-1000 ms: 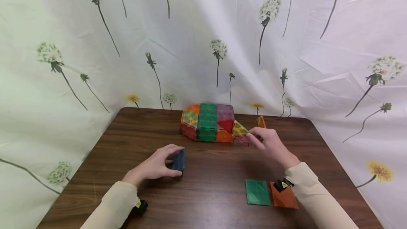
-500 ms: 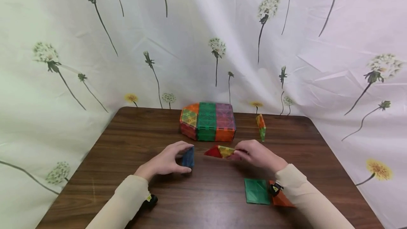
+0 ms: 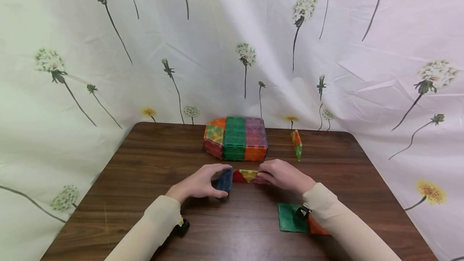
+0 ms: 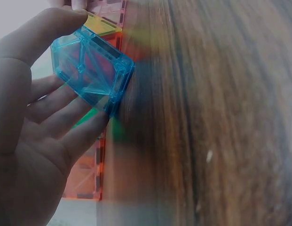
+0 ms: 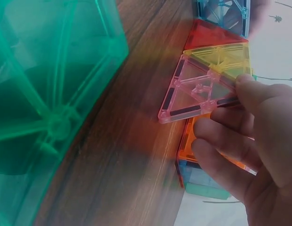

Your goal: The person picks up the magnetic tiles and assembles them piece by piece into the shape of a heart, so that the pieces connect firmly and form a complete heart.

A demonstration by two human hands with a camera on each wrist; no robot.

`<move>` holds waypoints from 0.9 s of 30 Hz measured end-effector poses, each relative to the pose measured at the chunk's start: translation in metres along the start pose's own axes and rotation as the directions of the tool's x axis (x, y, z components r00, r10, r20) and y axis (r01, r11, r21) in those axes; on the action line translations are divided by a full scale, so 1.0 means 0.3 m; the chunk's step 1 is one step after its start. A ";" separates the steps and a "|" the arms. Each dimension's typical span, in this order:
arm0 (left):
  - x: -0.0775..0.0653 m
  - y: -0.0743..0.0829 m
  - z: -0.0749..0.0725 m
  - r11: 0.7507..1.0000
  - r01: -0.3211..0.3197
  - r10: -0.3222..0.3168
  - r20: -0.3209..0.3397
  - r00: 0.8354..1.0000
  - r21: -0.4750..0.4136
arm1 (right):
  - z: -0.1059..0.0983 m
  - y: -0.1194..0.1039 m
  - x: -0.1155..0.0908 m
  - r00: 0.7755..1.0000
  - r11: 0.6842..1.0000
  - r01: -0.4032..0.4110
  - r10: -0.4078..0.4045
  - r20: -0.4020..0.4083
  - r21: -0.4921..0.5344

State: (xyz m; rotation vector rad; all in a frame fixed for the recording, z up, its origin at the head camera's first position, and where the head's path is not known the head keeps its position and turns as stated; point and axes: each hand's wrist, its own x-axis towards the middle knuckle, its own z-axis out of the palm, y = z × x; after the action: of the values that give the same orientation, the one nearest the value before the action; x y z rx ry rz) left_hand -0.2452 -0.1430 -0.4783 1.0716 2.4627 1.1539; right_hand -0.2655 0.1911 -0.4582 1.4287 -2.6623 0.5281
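Observation:
In the head view my left hand (image 3: 201, 181) holds a blue magnetic tile (image 3: 225, 179) upright between thumb and fingers, close above the table's middle. My right hand (image 3: 284, 176) pinches the top edge of a strip of triangular magnetic tiles: red (image 3: 237, 176), yellow (image 3: 249, 175) and pink (image 5: 193, 92). The strip stands on edge, its red end right at the blue tile's side. The right wrist view shows the thumb on the yellow and pink tiles' upper edge, and the blue tile (image 5: 223, 12) at the far end of the row.
Behind both hands stands a closed block of magnetic tiles (image 3: 235, 138) in orange, green and purple. A narrow orange-and-green tile piece (image 3: 297, 146) stands upright to its right. A green square tile (image 3: 290, 218) and an orange one (image 3: 318, 227) lie near my right forearm.
My right hand has brought the triangle strip from the block's right side forward and left to the table's middle. My left hand has moved right with the blue tile, up to the strip's red end.

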 end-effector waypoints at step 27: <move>0.051 -0.026 0.028 0.993 0.018 -0.022 -0.032 0.999 -0.116 | 0.006 0.019 0.016 0.984 0.985 -0.160 0.153 -0.089 -0.068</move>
State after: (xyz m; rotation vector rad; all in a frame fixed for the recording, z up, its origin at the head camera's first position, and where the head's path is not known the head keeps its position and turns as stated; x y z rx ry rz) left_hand -0.2563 -0.1308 -0.4882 1.0010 2.3919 1.3014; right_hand -0.2727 0.1896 -0.4602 1.1577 -2.7107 0.4833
